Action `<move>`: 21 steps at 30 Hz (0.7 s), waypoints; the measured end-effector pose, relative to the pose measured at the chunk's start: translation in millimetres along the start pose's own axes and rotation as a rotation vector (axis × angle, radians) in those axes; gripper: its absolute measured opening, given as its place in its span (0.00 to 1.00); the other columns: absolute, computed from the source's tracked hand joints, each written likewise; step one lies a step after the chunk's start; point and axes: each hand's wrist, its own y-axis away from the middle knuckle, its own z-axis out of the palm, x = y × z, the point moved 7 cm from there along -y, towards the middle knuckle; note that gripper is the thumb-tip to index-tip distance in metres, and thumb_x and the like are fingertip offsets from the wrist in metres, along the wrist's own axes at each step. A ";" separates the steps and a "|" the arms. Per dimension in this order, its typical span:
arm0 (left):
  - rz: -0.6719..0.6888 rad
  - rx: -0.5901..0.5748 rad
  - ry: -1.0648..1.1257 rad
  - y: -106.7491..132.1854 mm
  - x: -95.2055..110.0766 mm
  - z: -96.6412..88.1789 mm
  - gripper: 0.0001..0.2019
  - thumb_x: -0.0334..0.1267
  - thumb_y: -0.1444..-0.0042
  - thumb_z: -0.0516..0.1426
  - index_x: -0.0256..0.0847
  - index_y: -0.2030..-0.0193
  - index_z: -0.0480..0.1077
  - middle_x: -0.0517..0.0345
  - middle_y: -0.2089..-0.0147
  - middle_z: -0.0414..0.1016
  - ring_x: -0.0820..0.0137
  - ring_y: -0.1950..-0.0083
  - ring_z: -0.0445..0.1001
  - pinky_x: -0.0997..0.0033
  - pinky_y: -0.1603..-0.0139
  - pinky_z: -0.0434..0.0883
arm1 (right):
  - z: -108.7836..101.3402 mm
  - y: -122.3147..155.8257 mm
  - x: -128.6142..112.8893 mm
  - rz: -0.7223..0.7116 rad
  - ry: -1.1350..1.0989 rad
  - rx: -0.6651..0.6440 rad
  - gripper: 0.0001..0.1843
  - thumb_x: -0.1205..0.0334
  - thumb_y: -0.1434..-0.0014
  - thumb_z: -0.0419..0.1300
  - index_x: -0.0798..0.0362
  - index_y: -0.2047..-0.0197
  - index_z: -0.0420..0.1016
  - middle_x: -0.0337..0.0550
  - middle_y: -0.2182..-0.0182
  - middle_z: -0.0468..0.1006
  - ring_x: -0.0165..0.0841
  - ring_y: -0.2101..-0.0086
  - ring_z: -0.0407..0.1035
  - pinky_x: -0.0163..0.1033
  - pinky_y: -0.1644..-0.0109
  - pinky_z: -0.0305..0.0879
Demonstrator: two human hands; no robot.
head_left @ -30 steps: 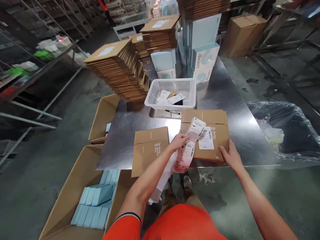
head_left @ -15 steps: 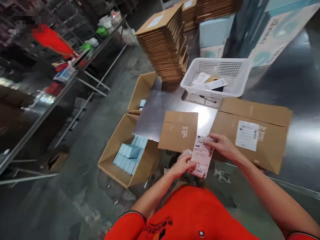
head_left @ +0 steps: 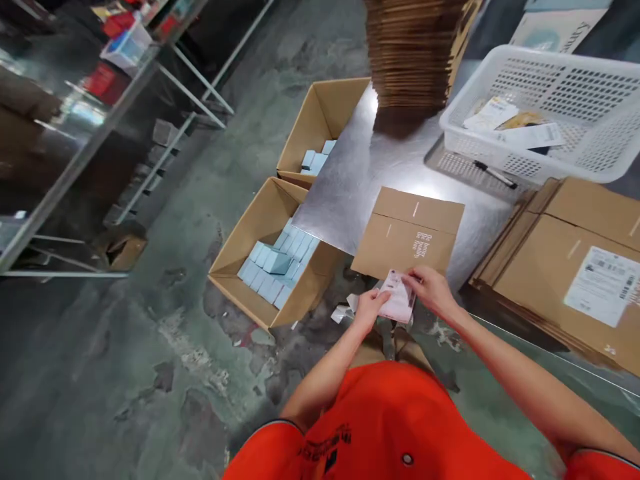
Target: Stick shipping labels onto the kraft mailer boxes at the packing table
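Observation:
In front of my body, at the table edge, I hold a pinkish-white printed shipping label [head_left: 398, 301]. My left hand [head_left: 369, 309] is closed on its left side, thumb on top. At the upper right edge, the fingers of my right hand [head_left: 431, 288] pinch the label. Whether it is one sheet or several I cannot tell. Just beyond the hands, a flat brown carton [head_left: 413, 233] with white print lies on the metal table [head_left: 345, 193]. To the right is a stack of flat cartons [head_left: 555, 267], its top one bearing a white label [head_left: 603, 285].
A white plastic basket [head_left: 565, 87] holds papers, with a marker [head_left: 495, 175] beside it. A tall stack of flat cartons [head_left: 413, 53] stands at the back. Two open boxes [head_left: 240, 293] on the left hold small light-blue boxes [head_left: 275, 260]. Another table [head_left: 125, 113] is at the far left.
My view has swung down and left, so the table things sit farther right and the person across the aisle is out of view. The label now looks shorter, tilted or bent, still in both hands.

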 end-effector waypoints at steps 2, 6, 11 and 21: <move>-0.016 -0.039 0.024 -10.2 -13.1 -7.0 0.17 0.48 0.59 0.67 0.35 0.73 0.73 0.59 0.74 0.74 0.73 0.71 0.68 0.75 0.71 0.64 | -3.1 -34.8 8.6 0.008 0.141 0.101 0.17 0.52 0.35 0.51 0.52 0.65 0.75 0.48 0.66 0.77 0.39 0.62 0.68 0.42 0.57 0.62; -0.144 -0.098 -0.016 -11.3 -49.1 -33.1 0.19 0.40 0.64 0.70 0.34 0.65 0.77 0.52 0.65 0.80 0.67 0.66 0.75 0.69 0.63 0.71 | -10.5 -87.0 21.4 0.100 0.493 0.153 0.18 0.52 0.37 0.56 0.55 0.50 0.76 0.55 0.55 0.76 0.47 0.55 0.66 0.48 0.51 0.60; -0.225 -0.098 -0.048 11.7 -74.8 -91.4 0.19 0.48 0.63 0.69 0.31 0.70 0.79 0.49 0.70 0.80 0.62 0.67 0.76 0.63 0.62 0.73 | -5.9 -88.7 17.3 0.139 0.644 0.208 0.32 0.53 0.36 0.56 0.61 0.34 0.62 0.63 0.43 0.69 0.53 0.48 0.63 0.55 0.47 0.58; 0.284 -0.087 -0.092 -68.4 37.4 -81.2 0.16 0.44 0.47 0.61 0.36 0.56 0.80 0.47 0.37 0.72 0.59 0.36 0.69 0.63 0.34 0.63 | 51.0 -83.8 8.2 -0.160 0.504 0.027 0.34 0.46 0.34 0.51 0.56 0.31 0.59 0.56 0.31 0.53 0.52 0.31 0.41 0.62 0.30 0.34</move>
